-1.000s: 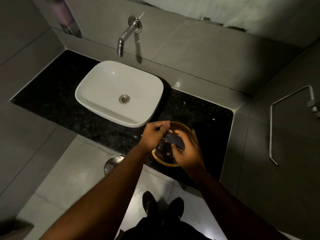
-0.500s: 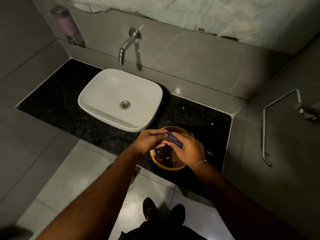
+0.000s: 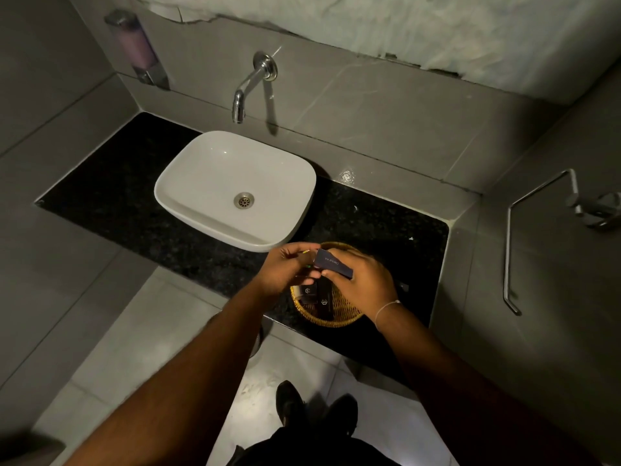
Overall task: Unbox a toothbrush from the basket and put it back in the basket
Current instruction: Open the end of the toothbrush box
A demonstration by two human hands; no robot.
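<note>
Dark navy box, golden woven basket, white basin, black speckled counter

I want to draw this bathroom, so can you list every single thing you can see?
sink: 1, white, on the counter, left of the basket
tap: 1, silver, on the wall above the sink
soap dispenser: 1, pinkish, wall, upper left
counter: 1, black speckled
basket: 1, golden wicker, counter's front edge
small boxes: at least 2, dark, inside the basket
toothbrush box: 1, dark, held above the basket
towel bar: 1, silver, right wall
shoes: 2, black, on the floor
left hand: at the box's end
right hand: grip around the box
</note>
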